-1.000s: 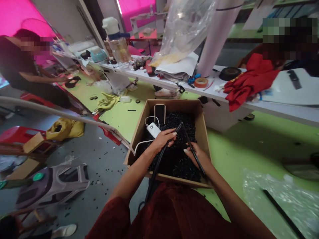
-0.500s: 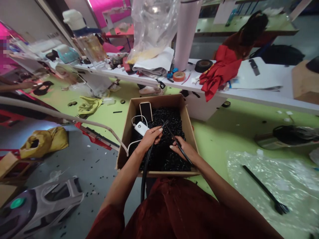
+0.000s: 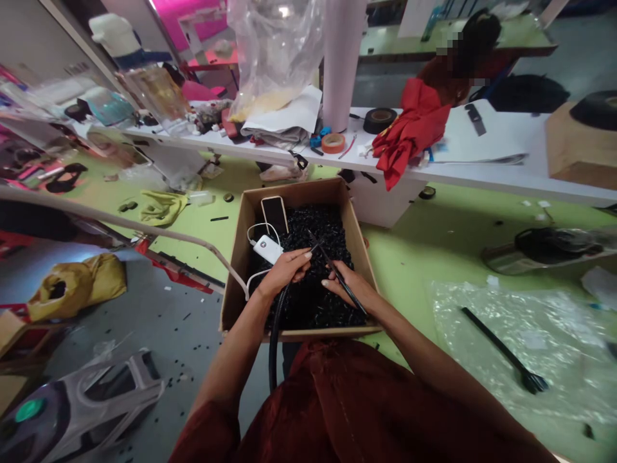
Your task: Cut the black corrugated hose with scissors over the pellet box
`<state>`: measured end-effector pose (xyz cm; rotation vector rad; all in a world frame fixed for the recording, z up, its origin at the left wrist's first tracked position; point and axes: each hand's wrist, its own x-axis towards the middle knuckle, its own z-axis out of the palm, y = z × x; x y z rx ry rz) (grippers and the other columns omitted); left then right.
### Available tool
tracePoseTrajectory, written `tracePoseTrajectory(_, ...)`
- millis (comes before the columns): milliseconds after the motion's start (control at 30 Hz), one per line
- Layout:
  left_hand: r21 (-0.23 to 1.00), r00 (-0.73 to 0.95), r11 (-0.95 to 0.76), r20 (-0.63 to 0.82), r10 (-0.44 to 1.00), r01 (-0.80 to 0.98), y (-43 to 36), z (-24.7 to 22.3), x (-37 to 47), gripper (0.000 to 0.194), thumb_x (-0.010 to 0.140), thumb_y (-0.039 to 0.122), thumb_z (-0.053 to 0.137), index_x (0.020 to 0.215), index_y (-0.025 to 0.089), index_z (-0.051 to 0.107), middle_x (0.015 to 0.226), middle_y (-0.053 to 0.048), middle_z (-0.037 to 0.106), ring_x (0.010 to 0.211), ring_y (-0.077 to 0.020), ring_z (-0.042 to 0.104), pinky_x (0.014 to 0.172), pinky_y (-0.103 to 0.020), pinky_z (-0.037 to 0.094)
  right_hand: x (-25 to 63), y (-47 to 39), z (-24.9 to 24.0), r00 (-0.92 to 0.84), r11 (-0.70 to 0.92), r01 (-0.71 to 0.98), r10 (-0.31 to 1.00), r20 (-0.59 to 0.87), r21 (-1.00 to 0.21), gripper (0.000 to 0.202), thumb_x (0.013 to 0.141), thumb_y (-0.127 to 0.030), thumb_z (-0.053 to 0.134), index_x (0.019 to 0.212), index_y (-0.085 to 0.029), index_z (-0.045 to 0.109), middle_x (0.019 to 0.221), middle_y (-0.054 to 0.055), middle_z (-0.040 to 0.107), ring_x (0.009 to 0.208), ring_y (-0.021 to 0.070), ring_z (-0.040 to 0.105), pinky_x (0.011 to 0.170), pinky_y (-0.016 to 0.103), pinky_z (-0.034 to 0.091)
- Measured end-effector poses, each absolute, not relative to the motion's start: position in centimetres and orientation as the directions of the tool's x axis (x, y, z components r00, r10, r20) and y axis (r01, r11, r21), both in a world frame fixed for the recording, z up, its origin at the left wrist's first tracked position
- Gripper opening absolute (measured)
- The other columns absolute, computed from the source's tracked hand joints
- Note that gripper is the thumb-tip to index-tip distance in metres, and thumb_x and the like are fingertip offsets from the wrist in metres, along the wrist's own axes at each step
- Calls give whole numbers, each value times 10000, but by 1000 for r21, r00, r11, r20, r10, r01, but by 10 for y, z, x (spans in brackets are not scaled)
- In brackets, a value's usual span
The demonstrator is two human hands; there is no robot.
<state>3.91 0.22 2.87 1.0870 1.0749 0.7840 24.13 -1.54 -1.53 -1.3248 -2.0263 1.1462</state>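
Observation:
My left hand (image 3: 288,267) is closed around the upper part of a black ribbed tube (image 3: 274,341), which hangs down over the box's near edge. The tube's tip pokes out past my fingers. In my right hand (image 3: 354,283) is a slim dark pointed tool (image 3: 355,302), its kind unclear, slanting up and left. Its front end crosses close by the tube's tip; whether they touch I cannot tell. Both hands are over a cardboard box (image 3: 371,273) filled with small black pieces (image 3: 328,222). A phone (image 3: 275,215) and a white power bank (image 3: 267,249) with a cable lie on them.
A white shelf (image 3: 520,138) runs across the back with orange tape (image 3: 332,143), a red cloth (image 3: 409,132) and a tall pale cylinder (image 3: 341,71). Clear plastic sheeting (image 3: 554,321) covers the right of the green table. Another person (image 3: 463,64) is beyond the shelf.
The view has shifted slightly, so the scene sits a little further left and up. Both hands keep their holds, with the tool's tip now crossing the tube's end slightly further.

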Motion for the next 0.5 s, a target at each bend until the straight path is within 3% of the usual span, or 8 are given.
tracePoseTrajectory(233, 949, 327, 316, -294, 898, -16, 3, 24, 38, 425, 799, 464, 598, 1021, 102, 600, 632, 49, 414, 414, -13, 350, 380, -170, 197, 240, -16, -6, -380, 154, 610, 918, -116, -777, 224, 842, -318, 473, 1037, -215, 513, 805, 28, 620, 751, 187, 609, 717, 285, 425)
tracePoseTrajectory(500, 933, 328, 356, -321, 888, -52, 5, 19, 41, 387, 765, 479, 626, 898, 124, 549, 619, 56, 418, 390, -8, 332, 361, -160, 193, 239, -15, -8, -350, 143, 655, 928, -129, -742, 241, 777, -190, 432, 996, -235, 520, 690, -11, 575, 652, 160, 557, 657, 235, 392)
